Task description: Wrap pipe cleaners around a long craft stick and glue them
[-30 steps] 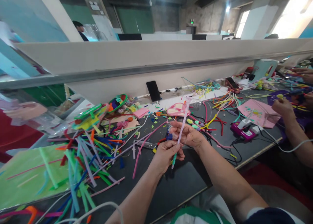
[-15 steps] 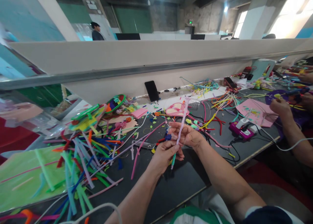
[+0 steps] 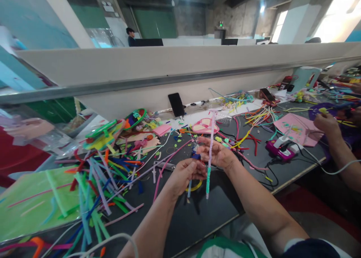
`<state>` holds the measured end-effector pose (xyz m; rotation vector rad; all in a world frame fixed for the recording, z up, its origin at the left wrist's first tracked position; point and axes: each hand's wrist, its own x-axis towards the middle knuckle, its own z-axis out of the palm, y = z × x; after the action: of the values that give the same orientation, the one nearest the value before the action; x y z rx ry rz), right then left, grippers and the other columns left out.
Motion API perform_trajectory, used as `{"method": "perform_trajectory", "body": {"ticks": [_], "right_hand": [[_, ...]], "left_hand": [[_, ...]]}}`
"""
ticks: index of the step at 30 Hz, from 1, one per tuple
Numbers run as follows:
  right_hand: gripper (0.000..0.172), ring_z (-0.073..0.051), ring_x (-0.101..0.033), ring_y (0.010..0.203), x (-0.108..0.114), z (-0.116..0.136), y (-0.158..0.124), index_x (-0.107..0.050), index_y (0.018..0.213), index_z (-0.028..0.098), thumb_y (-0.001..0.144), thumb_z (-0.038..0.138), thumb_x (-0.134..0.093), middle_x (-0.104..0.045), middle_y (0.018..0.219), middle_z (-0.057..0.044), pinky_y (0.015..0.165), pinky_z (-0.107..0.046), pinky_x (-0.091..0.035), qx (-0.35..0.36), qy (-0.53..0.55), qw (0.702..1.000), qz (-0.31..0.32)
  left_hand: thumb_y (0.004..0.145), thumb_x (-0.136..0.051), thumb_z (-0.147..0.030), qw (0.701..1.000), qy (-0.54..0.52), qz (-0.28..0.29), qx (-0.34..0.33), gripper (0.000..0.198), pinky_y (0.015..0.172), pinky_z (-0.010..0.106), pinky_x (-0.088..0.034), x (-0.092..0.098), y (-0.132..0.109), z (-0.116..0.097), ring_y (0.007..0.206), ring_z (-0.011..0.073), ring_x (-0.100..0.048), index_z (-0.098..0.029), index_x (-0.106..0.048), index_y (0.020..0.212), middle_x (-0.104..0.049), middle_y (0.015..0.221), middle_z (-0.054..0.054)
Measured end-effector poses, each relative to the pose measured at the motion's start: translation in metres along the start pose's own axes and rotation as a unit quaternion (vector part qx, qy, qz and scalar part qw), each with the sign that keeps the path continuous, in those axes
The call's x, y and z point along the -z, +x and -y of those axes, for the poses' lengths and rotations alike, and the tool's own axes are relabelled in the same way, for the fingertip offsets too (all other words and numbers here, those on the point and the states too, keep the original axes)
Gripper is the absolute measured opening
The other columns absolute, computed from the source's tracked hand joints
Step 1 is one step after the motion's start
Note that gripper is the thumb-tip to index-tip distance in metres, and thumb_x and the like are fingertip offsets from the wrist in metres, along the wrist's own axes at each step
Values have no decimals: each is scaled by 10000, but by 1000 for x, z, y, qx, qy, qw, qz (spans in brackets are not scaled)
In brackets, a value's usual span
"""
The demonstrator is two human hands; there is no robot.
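A fuzzy lilac and teal pipe-cleaner stem (image 3: 211,149) stands nearly upright between my hands, its teal part at the bottom. My right hand (image 3: 218,154) is curled around its middle, with the stem crossing in front of the fingers. Close to its lower half, my left hand (image 3: 184,173) has thumb and fingers pressed together; what they pinch is unclear. Just above the left fingers is a small dark-blue thing (image 3: 195,156), partly hidden. A pale-blue rod (image 3: 189,186) shows below the left hand, near a yellow loop (image 3: 199,185).
Loose pipe cleaners (image 3: 93,198) and a green sheet (image 3: 25,201) lie at left. A phone (image 3: 176,104) leans against the partition (image 3: 158,68). Right of my hands are a purple power strip (image 3: 279,151), its cables and a pink sheet (image 3: 299,126). A co-worker's hand (image 3: 325,120) works at far right.
The stem has swung from a tilt to nearly upright, its lower end moving right, away from my left thumb. My left hand has shifted slightly left. The right hand has barely moved.
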<state>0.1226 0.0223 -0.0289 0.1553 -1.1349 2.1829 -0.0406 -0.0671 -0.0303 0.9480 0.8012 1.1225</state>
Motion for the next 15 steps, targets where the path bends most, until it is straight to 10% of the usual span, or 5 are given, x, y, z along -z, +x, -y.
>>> {"method": "perform_trajectory", "body": {"ticks": [9, 15], "right_hand": [[844, -130, -563, 794, -2, 0, 3, -476, 1302, 213, 544, 342, -824, -574, 1257, -138, 752, -280, -464, -2, -29, 999, -24], [459, -151, -631, 931, 5, -8, 10, -634, 1078, 174, 682, 365, -764, -667, 1103, -93, 885, -293, -470, 63, -27, 988, -142]], "left_hand": [[667, -754, -328, 999, 33, -30, 24, 267, 621, 319, -539, -20, 0, 13, 585, 172, -651, -122, -663, 810, -659, 652, 45], [676, -739, -354, 992, 19, -125, -25, 284, 587, 278, -525, -25, 4, 16, 533, 131, -620, -122, -631, 800, -631, 640, 10]]}}
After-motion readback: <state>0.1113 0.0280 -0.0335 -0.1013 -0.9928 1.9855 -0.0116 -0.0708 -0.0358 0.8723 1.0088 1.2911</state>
